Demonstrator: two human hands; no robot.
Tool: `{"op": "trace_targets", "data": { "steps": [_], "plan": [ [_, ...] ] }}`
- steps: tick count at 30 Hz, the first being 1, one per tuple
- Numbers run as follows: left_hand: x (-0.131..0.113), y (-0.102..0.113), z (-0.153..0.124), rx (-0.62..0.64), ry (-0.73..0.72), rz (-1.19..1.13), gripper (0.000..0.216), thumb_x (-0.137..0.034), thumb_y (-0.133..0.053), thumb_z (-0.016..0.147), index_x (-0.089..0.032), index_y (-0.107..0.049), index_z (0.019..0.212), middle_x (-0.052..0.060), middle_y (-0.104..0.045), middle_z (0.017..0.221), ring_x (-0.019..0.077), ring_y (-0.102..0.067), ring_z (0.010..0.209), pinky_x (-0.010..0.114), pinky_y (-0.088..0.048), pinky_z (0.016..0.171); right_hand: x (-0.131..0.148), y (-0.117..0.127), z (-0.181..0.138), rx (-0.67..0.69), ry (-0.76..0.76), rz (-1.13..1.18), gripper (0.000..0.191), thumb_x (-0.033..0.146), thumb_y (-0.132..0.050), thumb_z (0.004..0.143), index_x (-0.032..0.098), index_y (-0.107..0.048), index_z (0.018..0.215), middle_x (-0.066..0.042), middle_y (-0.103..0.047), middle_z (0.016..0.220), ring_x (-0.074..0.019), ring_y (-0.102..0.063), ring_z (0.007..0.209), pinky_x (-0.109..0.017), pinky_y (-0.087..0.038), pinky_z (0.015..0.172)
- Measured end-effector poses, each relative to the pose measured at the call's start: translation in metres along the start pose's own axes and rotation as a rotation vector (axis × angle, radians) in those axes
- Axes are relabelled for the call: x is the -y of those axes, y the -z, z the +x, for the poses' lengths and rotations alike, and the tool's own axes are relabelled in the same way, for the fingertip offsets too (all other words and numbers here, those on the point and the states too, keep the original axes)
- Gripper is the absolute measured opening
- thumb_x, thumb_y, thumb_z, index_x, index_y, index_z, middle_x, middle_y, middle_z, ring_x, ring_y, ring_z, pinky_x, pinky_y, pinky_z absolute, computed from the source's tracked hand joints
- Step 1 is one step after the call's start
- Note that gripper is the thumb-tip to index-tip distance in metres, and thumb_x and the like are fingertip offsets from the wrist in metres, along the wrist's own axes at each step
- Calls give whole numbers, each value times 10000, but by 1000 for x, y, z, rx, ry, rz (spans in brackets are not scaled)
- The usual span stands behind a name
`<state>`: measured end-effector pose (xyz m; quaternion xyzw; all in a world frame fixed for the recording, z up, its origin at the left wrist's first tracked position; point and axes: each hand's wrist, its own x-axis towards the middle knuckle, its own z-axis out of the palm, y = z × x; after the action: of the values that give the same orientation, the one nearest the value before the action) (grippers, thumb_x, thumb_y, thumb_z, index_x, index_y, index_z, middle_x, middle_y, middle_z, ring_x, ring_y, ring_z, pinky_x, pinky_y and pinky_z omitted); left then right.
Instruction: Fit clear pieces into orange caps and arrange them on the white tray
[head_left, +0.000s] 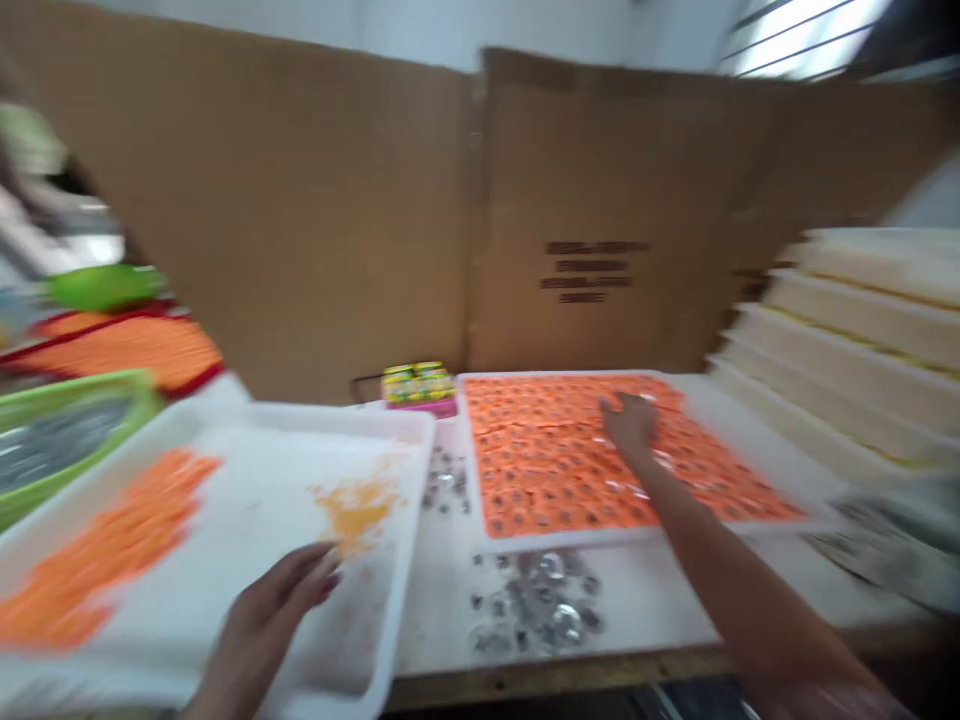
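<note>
My left hand (270, 610) is over the right part of a white tray (247, 500), thumb and fingers pressed together. Its fingertips are beside a patch of small yellow-orange pieces (360, 512); anything pinched in them is too small to make out. Flat orange pieces (127, 540) lie in a band along this tray's left side. My right hand (631, 428) reaches over a second tray (466, 450), filled with rows of orange pieces (540, 455) bearing small dark round spots. Blur smears its fingers, so its grip does not show.
Small shiny round pieces (544, 605) lie on the white table before the right tray. A yellow-and-pink box (420, 388) stands between the trays. Stacked trays (855, 350) rise at right, a green basket (142, 400) sits at left, and cardboard (300, 220) walls the back.
</note>
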<state>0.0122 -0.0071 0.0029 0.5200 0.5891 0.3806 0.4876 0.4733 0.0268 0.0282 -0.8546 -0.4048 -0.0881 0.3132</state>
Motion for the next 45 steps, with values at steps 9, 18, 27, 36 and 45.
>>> {"op": "trace_targets", "data": {
  "steps": [9,18,27,36,45],
  "plan": [
    [1,34,21,-28,-117,192,302,-405,-565,774,-161,-653,929,77,-694,769,214,-660,712,299,-497,642,81,-31,-204,-132,979,502,323,139,-601,786,214,-609,1101,-113,-624,1070,-258,-597,969,-439,-441,899],
    [10,190,98,-314,-97,895,168,-189,-633,680,-182,-650,846,113,-653,1011,326,-521,1064,394,-348,907,66,-59,-285,6,1000,523,308,97,-521,808,181,-595,1095,-114,-606,1080,-251,-565,997,-409,-484,842],
    [41,197,120,-138,-101,1202,197,-225,-567,769,-167,-629,946,95,-645,963,255,-539,996,373,-381,858,66,-56,-289,10,1021,443,279,89,-508,806,153,-610,1058,-128,-617,1063,-247,-575,990,-406,-492,855],
    [45,193,126,-78,-142,1249,329,-233,-583,712,-196,-614,1038,89,-656,1014,260,-557,984,319,-405,818,73,-48,-287,26,1028,391,257,105,-433,858,152,-597,1050,-113,-617,1045,-234,-556,1007,-409,-489,854],
    [42,198,132,-89,-103,1254,274,-271,-613,717,-160,-599,967,78,-652,933,218,-581,882,348,-430,772,68,-54,-291,63,989,408,248,116,-460,851,131,-599,1055,-136,-584,1074,-259,-536,1021,-433,-485,848]
  ]
}}
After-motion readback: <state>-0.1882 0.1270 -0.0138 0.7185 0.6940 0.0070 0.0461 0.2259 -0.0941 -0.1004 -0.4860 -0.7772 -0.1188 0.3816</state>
